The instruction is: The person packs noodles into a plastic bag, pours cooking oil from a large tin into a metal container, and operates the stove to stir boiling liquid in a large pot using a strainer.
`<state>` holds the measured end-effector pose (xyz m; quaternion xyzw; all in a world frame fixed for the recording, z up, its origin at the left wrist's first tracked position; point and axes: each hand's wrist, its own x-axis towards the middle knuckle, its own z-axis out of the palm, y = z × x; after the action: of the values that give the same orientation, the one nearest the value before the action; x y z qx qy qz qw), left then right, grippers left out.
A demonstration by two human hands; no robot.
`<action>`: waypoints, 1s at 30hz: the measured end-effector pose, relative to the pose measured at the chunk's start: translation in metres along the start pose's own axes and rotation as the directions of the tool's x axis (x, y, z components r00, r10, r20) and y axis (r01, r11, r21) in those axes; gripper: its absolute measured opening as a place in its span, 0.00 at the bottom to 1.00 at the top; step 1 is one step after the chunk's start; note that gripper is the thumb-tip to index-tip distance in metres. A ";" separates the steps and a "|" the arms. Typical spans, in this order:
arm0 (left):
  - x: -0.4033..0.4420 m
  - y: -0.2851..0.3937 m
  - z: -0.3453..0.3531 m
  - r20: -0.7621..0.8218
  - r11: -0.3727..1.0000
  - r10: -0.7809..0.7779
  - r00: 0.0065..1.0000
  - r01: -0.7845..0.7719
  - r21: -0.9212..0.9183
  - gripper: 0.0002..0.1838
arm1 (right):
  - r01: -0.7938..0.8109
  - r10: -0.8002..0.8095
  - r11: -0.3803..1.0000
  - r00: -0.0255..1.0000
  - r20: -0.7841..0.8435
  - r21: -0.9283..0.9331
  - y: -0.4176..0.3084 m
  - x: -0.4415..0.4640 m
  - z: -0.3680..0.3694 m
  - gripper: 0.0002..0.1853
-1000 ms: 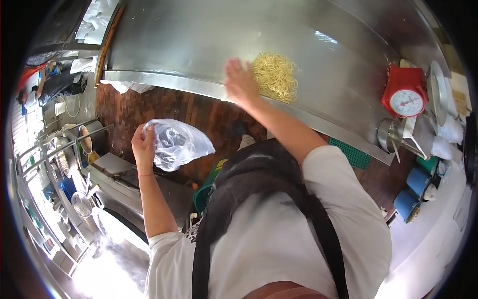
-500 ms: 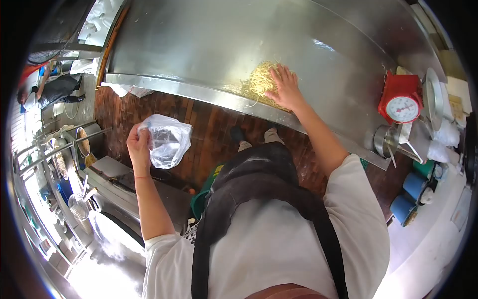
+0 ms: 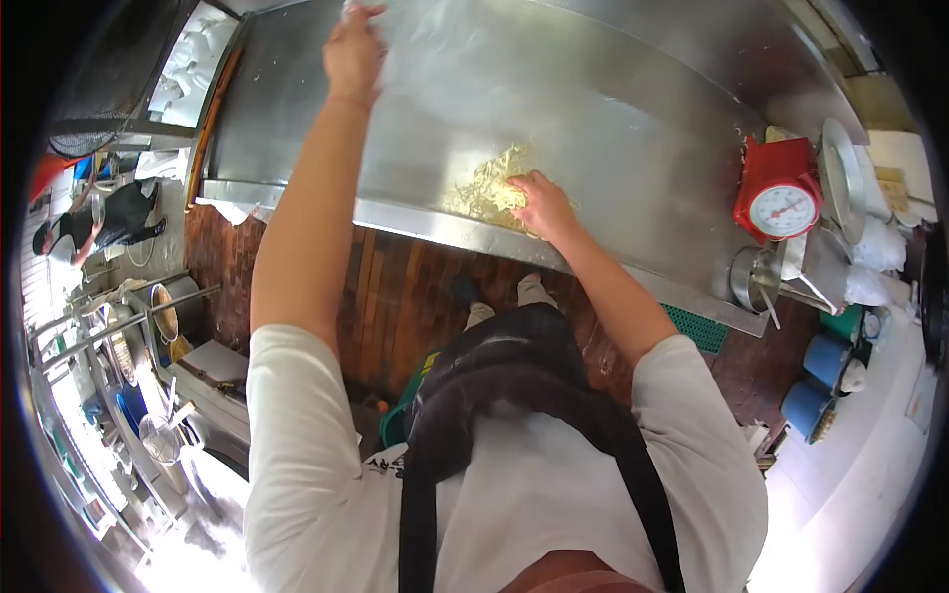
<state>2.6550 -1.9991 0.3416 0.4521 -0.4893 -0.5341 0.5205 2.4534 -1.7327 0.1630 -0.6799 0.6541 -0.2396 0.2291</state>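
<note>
My left hand (image 3: 354,54) is stretched far out over the steel counter (image 3: 633,148), near the top of the view. Its fingers are bent together at the edge of a clear plastic bag (image 3: 440,59), which shows only as a pale, see-through smear to the right. Close to the counter's front edge lies a loose heap of thin yellow noodles (image 3: 484,188). My right hand (image 3: 546,206) is at the heap's right side, fingers curled around a clump of noodles.
A red dial scale (image 3: 776,193) stands on the right, with a metal pot (image 3: 753,277) nearby. Blue buckets (image 3: 809,410) are at the lower right. Steaming cookware and racks fill the lower left. Another person (image 3: 109,217) stands at the far left.
My left hand has swung up from above the floor to over the counter, the bag going with it and blurring. My right hand has gone from spread on the noodles to gripping some.
</note>
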 end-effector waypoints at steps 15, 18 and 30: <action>-0.104 -0.068 0.121 0.624 0.994 -0.038 0.780 -0.037 0.107 0.24 | -0.026 0.461 0.202 0.884 -0.072 0.979 -0.076 0.026 -0.116 0.14; -0.140 -0.056 0.114 0.631 0.953 0.126 0.765 -0.269 0.137 0.24 | 0.146 0.672 -0.232 0.739 0.050 0.962 -0.047 0.056 -0.115 0.15; -0.113 -0.129 0.093 0.443 0.876 0.230 0.867 -0.382 0.293 0.21 | -0.378 0.407 0.910 0.892 -0.195 0.172 0.002 -0.052 -0.090 0.32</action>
<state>2.5534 -1.8843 0.2214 0.3401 -0.7425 -0.4205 0.3951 2.3939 -1.6805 0.2303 -0.4855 0.7830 -0.3059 0.2403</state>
